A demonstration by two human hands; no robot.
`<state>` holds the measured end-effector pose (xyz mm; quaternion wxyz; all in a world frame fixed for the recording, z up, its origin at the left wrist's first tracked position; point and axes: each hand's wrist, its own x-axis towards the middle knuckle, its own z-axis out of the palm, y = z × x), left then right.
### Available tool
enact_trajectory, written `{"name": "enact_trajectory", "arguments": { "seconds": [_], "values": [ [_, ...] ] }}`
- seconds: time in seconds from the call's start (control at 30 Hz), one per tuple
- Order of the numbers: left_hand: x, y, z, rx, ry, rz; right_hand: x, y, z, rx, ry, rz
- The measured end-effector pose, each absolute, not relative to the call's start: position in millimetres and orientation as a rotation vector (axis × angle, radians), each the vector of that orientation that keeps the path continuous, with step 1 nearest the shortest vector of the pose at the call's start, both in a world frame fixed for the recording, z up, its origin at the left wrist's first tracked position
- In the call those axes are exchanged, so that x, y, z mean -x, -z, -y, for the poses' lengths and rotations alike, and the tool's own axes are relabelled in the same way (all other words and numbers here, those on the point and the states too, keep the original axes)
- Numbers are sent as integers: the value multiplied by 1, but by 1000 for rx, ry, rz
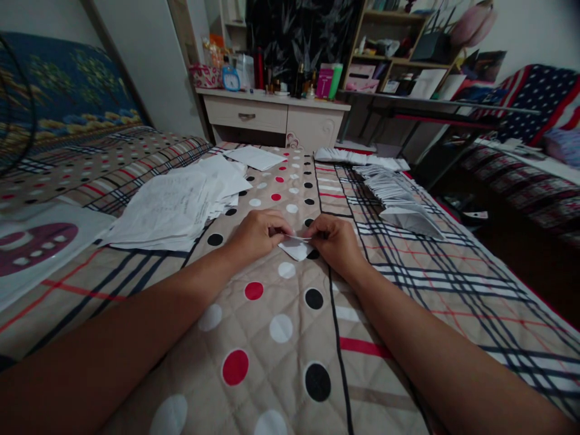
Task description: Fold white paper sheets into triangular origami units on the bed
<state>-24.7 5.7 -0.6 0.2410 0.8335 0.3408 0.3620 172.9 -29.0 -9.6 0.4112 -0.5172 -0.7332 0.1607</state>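
A small folded piece of white paper [296, 248] is pinched between my two hands, just above the dotted bedspread [272, 284]. My left hand [260, 234] grips its left end with thumb and fingertips. At the other end, my right hand [334, 240] holds it the same way. Left of my hands lies a loose stack of white printed sheets [158, 208], with one more white sheet [256, 157] behind it. To the right, a long row of folded white papers [394, 196] leans together on the plaid part of the bedspread.
A white plastic bag [90, 232] with a purple print lies at far left. Another packed row of white papers [357, 158] sits at the bed's far edge. Behind stand a white dresser [247, 115] with bottles and a blue clock [231, 80], and a desk with shelves [399, 60].
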Motion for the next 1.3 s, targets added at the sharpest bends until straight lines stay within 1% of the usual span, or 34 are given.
{"name": "enact_trajectory", "arguments": {
  "seconds": [0.13,0.33,0.47,0.7,0.97,1.3],
  "values": [
    [32,2,-3,-2480,-947,-821,-173,4,36,1230,-323,1940],
    [33,-1,2,-2696,-894,-738,-171,2,40,1195,-296,2009],
    [33,-2,4,-2705,-854,-749,-172,2,41,1197,-296,2020],
    [30,5,2,-2476,-957,-847,-175,3,41,1217,-311,2021],
    [32,3,3,-2719,-996,-566,-174,6,40,1105,-314,2056],
    [33,-1,8,-2895,-896,-473,-173,7,41,1098,-203,2158]
  ]
}}
